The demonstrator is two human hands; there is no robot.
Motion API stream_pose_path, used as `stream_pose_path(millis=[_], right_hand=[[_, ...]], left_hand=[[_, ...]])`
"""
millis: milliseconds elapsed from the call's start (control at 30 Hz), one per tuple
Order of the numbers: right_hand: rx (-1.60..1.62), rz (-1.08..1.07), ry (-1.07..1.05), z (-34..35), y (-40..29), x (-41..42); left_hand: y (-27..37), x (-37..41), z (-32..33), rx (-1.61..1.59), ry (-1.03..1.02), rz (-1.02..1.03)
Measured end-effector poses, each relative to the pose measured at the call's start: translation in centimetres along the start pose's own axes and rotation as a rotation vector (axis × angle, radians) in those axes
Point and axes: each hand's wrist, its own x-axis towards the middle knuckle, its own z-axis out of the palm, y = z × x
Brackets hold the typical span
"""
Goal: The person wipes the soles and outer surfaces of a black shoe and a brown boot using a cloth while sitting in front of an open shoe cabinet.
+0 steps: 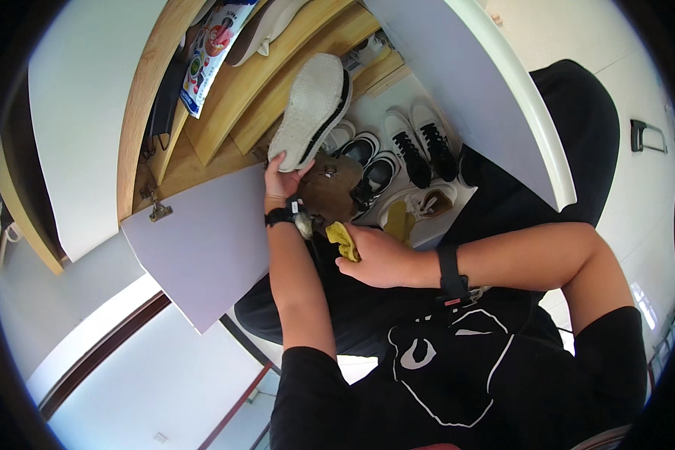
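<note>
My left hand (284, 179) grips a shoe (314, 104) by one end, with its white textured sole turned towards me and a black stripe along its side. The shoe is held up in front of the cabinet's wooden shelves (242, 90). In my right hand (379, 256) is a bunched yellow cloth (344, 241), whose other end (399, 220) hangs below the hand. The cloth and the shoe are apart. Beyond my hands stand white sneakers with black laces (416, 143), black-and-white shoes (374, 174) and a white shoe with a tan insole (433, 202).
A cabinet door (202, 242) stands open at left, its metal hinge (156, 205) showing. Another open door (484, 101) rises at right. On the upper shelves are a printed packet (211, 59) and a pale shoe (264, 31). A brown object (329, 191) lies below the held shoe.
</note>
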Motion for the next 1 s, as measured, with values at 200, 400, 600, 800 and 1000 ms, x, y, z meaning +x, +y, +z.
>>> stream_pose_path(millis=[200, 400, 600, 800, 1000], right_hand=[[0.021, -0.028, 0.056, 0.0, -0.1, 0.7], [0.016, -0.003, 0.038, -0.2, 0.0, 1.4], [0.036, 0.070, 0.005, -0.8, -1.1, 1.7], [0.071, 0.089, -0.037, -1.0, -1.8, 2.0], [0.095, 0.073, 0.009, -1.1, -1.9, 2.8]], left_hand=[[2.2, 1.2, -0.9, 0.085, 0.014, -0.034], [3.8, 4.2, -1.3, 0.048, -0.043, -0.013], [5.5, 10.8, 2.3, -0.036, -0.042, -0.007], [6.3, 17.7, 2.5, -0.218, -0.035, 0.013], [6.3, 23.0, 5.8, -0.347, 0.037, 0.155]])
